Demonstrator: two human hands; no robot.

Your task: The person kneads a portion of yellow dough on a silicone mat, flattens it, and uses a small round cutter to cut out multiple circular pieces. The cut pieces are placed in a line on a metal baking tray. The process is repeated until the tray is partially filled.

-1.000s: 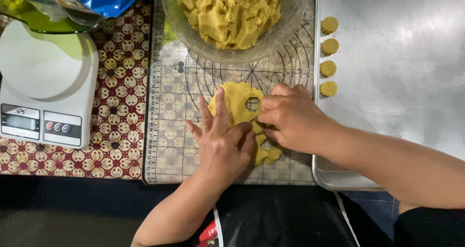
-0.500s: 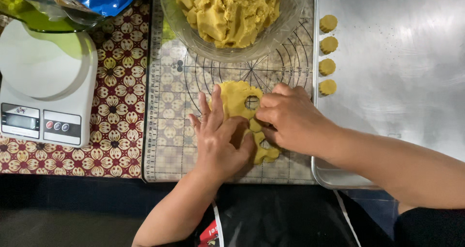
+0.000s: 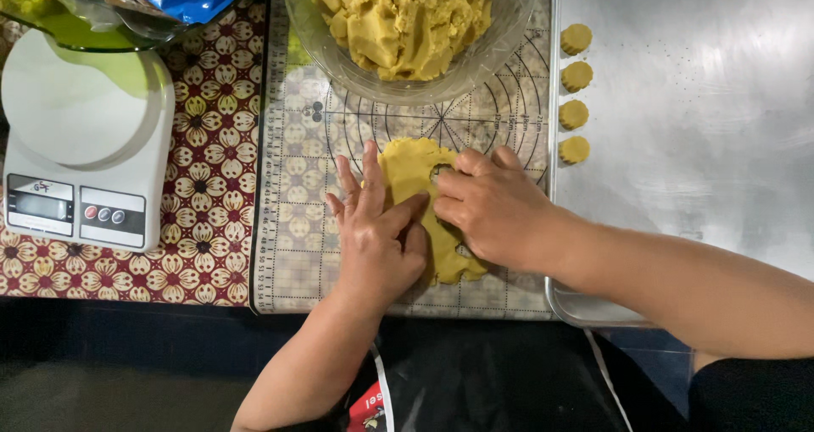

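Flattened dough sheet [image 3: 415,171] on the gridded mat [image 3: 297,186]; my left hand [image 3: 373,228] lies spread, steadying it; right hand [image 3: 492,203] pinches a small cutter [image 3: 441,174]. I'd press straight down, evenly.

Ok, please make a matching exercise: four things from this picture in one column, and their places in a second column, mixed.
Things:
1. kitchen scale
2. glass bowl of dough
3. small round cookies
4. flattened dough

Places:
A. in a row on the metal tray
B. under both hands, on the baking mat
C. far left, on the flowered cloth
D. at the mat's top edge

Pairs: 1-C, 2-D, 3-A, 4-B
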